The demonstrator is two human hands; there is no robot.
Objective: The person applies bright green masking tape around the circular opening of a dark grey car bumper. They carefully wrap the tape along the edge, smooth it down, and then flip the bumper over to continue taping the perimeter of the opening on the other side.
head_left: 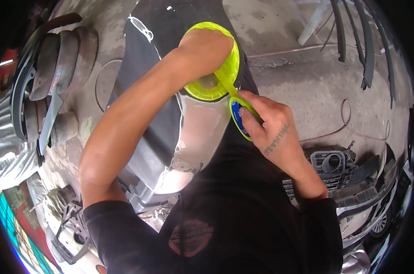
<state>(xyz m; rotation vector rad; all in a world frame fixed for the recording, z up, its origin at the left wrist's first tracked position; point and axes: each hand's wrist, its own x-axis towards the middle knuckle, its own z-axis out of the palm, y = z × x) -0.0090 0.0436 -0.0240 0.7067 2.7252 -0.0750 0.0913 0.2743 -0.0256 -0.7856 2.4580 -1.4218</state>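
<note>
A dark grey car body panel, probably a bumper, stretches out in front of me with a pale, sanded-looking patch on its near part. Bright yellow-green masking tape forms an oval ring on the panel. My left hand is bent down over this oval, its fingers hidden from view. Just to the right and nearer, my right hand grips a roll of yellow-green tape with a blue core. A strip of tape runs from the roll to the oval.
Curved dark car parts are stacked at the left, near crumpled silver sheeting. Black strips hang at the far right. A thin hose lies on the concrete floor. Black grille parts lie at the right.
</note>
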